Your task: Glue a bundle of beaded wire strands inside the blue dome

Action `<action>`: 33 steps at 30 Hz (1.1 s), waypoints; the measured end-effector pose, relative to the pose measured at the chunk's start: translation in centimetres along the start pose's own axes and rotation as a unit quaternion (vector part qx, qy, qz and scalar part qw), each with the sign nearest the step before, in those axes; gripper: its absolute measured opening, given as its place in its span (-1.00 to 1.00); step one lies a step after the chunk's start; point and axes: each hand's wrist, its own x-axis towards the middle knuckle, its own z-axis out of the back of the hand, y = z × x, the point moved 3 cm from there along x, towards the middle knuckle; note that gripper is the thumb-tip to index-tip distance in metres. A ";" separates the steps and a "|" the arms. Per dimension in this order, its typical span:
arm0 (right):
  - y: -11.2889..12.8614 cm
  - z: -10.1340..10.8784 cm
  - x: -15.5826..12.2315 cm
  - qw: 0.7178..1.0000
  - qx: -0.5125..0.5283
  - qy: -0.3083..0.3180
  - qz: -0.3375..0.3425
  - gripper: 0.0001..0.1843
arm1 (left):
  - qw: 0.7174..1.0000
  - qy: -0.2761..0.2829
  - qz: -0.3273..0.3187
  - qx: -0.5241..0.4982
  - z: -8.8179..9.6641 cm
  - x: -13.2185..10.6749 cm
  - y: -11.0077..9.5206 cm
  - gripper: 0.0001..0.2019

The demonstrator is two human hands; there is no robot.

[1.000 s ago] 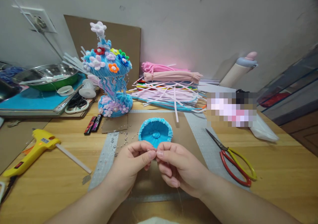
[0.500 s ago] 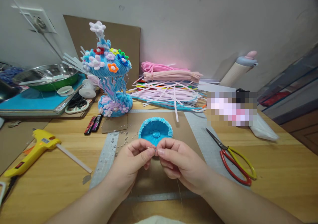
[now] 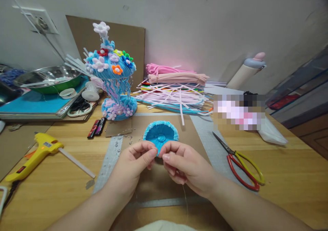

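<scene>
Fine thread, easy to lose

L hand (image 3: 138,160): thumb + fingertip pinched narrow; can't tell what's in there, too small. R hand (image 3: 186,165) likewise, w/ a thin thread (image 3: 185,195) hanging below it, prob. held in that pinch. Blue cup (image 3: 153,135) sits on the cardboard (image 3: 153,186) just beyond both hands (fingers hide its near edge, so contact's unclear). Main risk: thread slips out, b/c it's v. fine and its tail dangles. Loose beads (image 3: 117,144) lie near the L forearm (image 3: 102,198); a careless nudge might scatter them.
</scene>
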 end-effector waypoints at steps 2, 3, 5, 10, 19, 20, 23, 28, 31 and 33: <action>0.4 0.2 0.0 0.999 -0.018 0.020 -0.021 -0.74 | 1.000 -0.021 -0.001 -0.021 0.6 0.4 -0.4 -0.80; 0.8 0.4 -0.1 0.999 -0.028 0.030 -0.033 -0.74 | 0.999 -0.032 -0.005 -0.036 0.9 0.6 -0.7 -0.80; 1.8 0.9 -0.5 0.997 -0.038 0.051 -0.054 -0.75 | 0.995 -0.054 -0.019 -0.078 1.7 1.1 -1.5 -0.80; 4.6 3.7 -2.2 0.991 -0.059 0.084 -0.090 -0.74 | 0.988 -0.082 -0.045 -0.123 2.6 1.4 -2.6 -0.80; 5.8 8.8 -3.6 0.988 -0.131 0.067 -0.038 -0.37 | 0.997 -0.057 -0.047 -0.039 1.4 0.5 -2.0 -0.79; 6.1 8.8 -3.4 0.985 -0.161 0.038 -0.044 -0.41 | 0.996 -0.065 -0.051 -0.024 1.5 0.5 -2.0 -0.79; 7.3 8.4 -2.4 0.976 -0.217 -0.034 0.002 -0.61 | 0.993 -0.085 -0.072 0.025 1.6 0.4 -1.8 -0.80; 7.1 5.7 -1.3 0.956 -0.229 -0.137 0.124 -0.81 | 0.982 -0.097 -0.121 0.104 1.3 -0.1 -1.5 -0.90; 4.4 2.1 -1.1 0.966 -0.231 -0.049 0.102 -0.78 | 0.977 -0.064 -0.145 0.142 0.6 -0.4 -1.4 -0.92; 2.4 0.3 -0.9 0.977 -0.195 -0.024 0.080 -0.73 | 0.974 -0.038 -0.147 0.167 0.2 -0.5 -1.2 -0.91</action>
